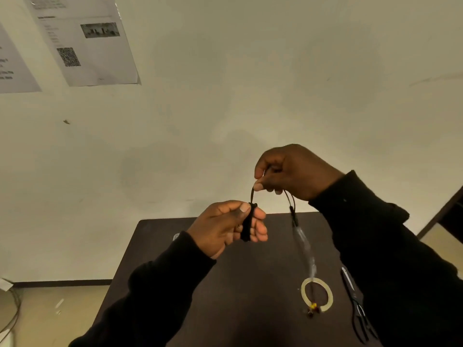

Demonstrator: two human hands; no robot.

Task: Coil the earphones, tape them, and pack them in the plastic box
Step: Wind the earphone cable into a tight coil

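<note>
My left hand [231, 225] pinches a tight black bundle of coiled earphone cable [248, 225] between thumb and fingers, held above the dark table [238, 284]. My right hand [293, 171] is higher and to the right, gripping the loose end of the same cable. A strand runs from the bundle up to it. Another cable length with an inline piece [293, 216] hangs down from my right hand, ending in small red and yellow earbuds [313, 308]. A clear tape roll [317, 294] lies flat on the table under the hanging end. No plastic box shows clearly.
Black-handled scissors [355, 301] lie on the table right of the tape roll, partly under my right sleeve. A plain wall with printed sheets [85, 38] rises behind the table. Cables [12, 314] lie on the floor at the left.
</note>
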